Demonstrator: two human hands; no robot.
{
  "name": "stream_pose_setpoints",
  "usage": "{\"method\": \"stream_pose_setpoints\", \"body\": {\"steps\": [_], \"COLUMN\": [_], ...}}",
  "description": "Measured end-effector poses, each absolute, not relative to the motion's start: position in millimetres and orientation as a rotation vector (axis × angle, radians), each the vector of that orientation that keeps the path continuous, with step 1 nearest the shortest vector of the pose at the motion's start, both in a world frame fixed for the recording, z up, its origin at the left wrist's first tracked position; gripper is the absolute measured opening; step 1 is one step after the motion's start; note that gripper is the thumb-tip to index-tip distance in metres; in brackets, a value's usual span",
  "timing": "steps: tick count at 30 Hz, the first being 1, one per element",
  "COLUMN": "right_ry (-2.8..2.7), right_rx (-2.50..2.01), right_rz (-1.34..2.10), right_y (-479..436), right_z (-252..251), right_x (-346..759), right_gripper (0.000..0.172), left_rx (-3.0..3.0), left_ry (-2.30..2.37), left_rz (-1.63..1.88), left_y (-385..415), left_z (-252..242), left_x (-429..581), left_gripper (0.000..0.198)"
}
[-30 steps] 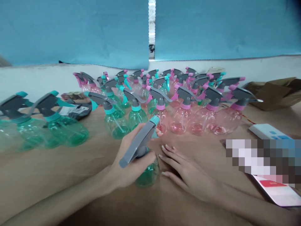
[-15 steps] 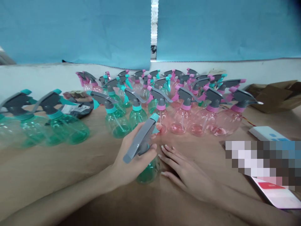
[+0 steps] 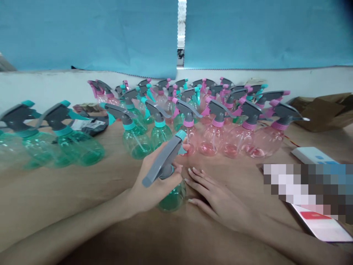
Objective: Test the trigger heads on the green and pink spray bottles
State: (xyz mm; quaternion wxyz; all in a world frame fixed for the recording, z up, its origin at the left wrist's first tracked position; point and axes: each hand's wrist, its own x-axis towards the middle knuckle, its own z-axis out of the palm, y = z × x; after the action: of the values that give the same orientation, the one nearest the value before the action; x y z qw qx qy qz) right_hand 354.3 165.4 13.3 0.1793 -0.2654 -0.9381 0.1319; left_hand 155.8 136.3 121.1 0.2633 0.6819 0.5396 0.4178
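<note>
A green spray bottle point(image 3: 172, 197) with a grey head and a turquoise nozzle stands in front of me on the wooden table. My left hand point(image 3: 154, 175) is wrapped round its neck, just under the grey head, with fingers near the trigger. The bottle's nozzle points away from me. Just right of the bottle, my right hand point(image 3: 217, 198) lies on the table with its fingers spread, holding nothing. Beyond the hands, a row of green spray bottles point(image 3: 137, 145) and pink spray bottles point(image 3: 211, 141) stands upright.
More green bottles point(image 3: 82, 149) stand at the left, near a dark plastic package point(image 3: 95, 126). At the right lie a brown paper bag point(image 3: 322, 114), a white box point(image 3: 314, 155) and a partly blurred phone point(image 3: 325, 228). Blue cloth point(image 3: 88, 36) hangs behind.
My left hand and the bottle it grips have shifted very slightly left. The view has tilted a little. My right hand stays flat in the same place.
</note>
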Motion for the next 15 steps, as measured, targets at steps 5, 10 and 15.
{"method": "stream_pose_setpoints", "body": {"steps": [5,10,15], "right_ry": [-2.674,-2.700,-2.691], "right_rx": [-0.750,-0.762,-0.759], "right_rz": [0.377,0.359,0.373], "right_y": [165.4,166.1,167.1], "right_z": [17.5,19.6,19.2], "right_x": [353.7,354.0,354.8], "right_gripper": [0.053,0.050,0.051], "left_rx": [1.810,1.775,1.737], "left_ry": [1.485,1.516,1.524], "left_rz": [1.128,1.136,1.145], "left_y": [135.6,136.6,137.5], "left_z": [119.8,120.4,122.4], "left_x": [154.5,154.9,156.9], "left_gripper": [0.032,0.023,0.020]}}
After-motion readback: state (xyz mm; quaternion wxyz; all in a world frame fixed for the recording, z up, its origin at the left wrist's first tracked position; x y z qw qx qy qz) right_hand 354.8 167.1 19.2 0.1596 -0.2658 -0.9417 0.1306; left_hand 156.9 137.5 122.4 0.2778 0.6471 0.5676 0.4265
